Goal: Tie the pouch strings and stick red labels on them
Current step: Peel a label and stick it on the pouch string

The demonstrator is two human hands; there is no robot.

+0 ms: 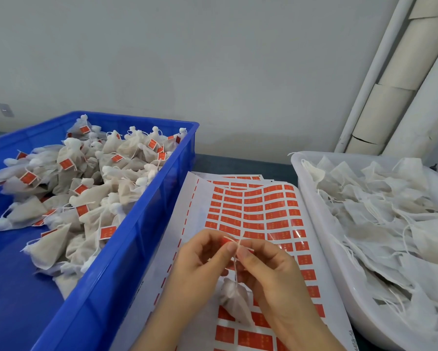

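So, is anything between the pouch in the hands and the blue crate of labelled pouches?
Only the side wall of the blue crate; the pouch hangs from the left hand and right hand, above the label sheet.

Holds left hand (200,262) and right hand (266,269) together above the white sheet of red rectangular labels (187,211), wrists angled inward. Pinches small red paper label (226,240) round thin white string (236,267), apparently between both thumbs and forefingers.

- On the red labels (253,219) of the sheet (200,198) at six o'clock: pale characters, too blurred to read.
- On labels tied to pouches (48,247) in the blue crate (147,224) at nine o'clock: equally unreadable.
- Along the sheet's edge at five o'clock: small dark writing, illegible.
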